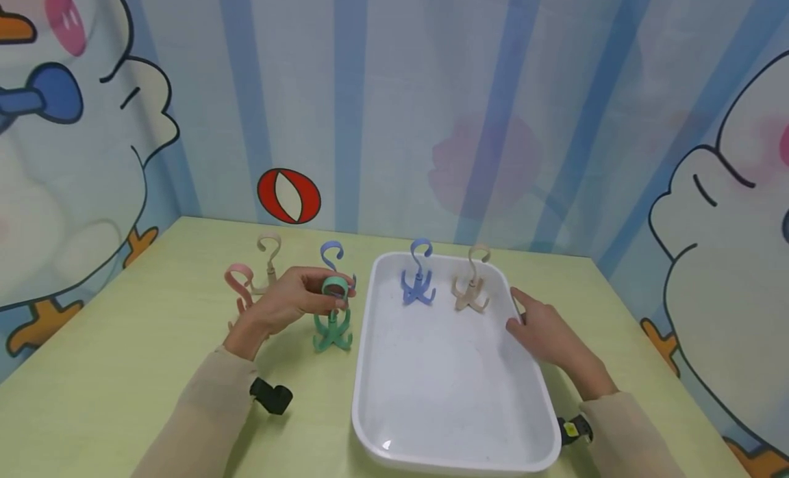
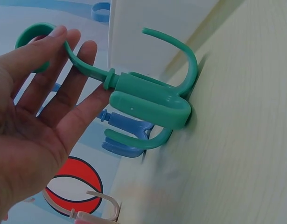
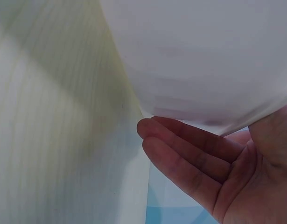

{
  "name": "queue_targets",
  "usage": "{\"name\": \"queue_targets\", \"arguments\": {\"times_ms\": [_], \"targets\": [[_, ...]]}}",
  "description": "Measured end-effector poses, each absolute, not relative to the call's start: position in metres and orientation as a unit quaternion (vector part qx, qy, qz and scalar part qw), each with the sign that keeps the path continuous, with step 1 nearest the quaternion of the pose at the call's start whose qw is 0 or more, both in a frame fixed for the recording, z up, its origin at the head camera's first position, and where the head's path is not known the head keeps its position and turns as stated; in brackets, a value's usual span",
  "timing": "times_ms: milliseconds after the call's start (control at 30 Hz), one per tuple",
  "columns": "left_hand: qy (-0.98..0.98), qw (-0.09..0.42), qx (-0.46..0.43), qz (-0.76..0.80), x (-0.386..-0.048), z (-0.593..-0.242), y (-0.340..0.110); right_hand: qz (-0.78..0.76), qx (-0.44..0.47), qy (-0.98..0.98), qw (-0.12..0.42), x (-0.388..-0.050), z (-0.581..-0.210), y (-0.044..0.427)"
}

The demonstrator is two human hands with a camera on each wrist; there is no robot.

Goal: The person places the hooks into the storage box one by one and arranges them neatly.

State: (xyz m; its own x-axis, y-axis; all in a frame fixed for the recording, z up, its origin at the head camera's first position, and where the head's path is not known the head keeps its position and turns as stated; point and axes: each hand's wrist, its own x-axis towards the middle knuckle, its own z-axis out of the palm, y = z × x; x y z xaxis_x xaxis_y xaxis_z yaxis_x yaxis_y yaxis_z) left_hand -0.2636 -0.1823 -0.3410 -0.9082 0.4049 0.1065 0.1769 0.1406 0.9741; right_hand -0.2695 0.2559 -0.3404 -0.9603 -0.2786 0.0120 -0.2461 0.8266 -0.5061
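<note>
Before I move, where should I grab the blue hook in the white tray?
Try pinching the blue hook by its thin neck, just under the curl, coming from the near side: it stands upright, its prongs spread low, and nothing in the white tray stands in front.

Pale yellow-green tbl [image 1: 123,368], faint grain, under L hand [image 1: 294,296] & R hand [image 1: 545,333]. Blue-striped backdrop [image 1: 394,108] beyond both, w/ red/white oval print [image 1: 289,196] straight past L hand & faint pink blotch [image 1: 483,164] btwn the two, farther back. White cartoon fig. [image 1: 80,190] w/ blue bow [image 1: 60,93], well L of L hand; 2nd white fig. [image 1: 736,272], w/ orange feet [image 1: 663,344], R of R hand.
</note>
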Motion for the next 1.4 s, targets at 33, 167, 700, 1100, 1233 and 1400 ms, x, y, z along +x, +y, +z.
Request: {"name": "queue_targets", "arguments": {"times_ms": [33,167,700,1100,1233,1400], "targets": [[0.749,0.090,0.196,0.627,-0.2637,-0.3411,-0.1823,-0.260,-0.138,0.955,0.032,-0.2696,-0.3399,0.2557],[0.747,0.084,0.200,0.629,-0.2643,-0.3413,-0.1816,-0.258,-0.137,0.956,0.032,-0.2693,-0.3390,0.2549],[0.752,0.083,0.200,0.623,-0.2650,-0.3412,-0.1795,-0.261,-0.137,0.955,0.036,-0.2694,-0.3390,0.2559],[0.754,0.081,0.196,0.622,-0.2643,-0.3407,-0.1793,-0.266,-0.130,0.954,0.039,-0.2687,-0.3389,0.2544],[0.758,0.080,0.192,0.618,-0.2639,-0.3407,-0.1785,-0.268,-0.130,0.954,0.038,-0.2688,-0.3393,0.2542],[0.758,0.078,0.195,0.618,-0.2645,-0.3407,-0.1781,-0.268,-0.136,0.953,0.036,-0.2690,-0.3401,0.2553]]}}
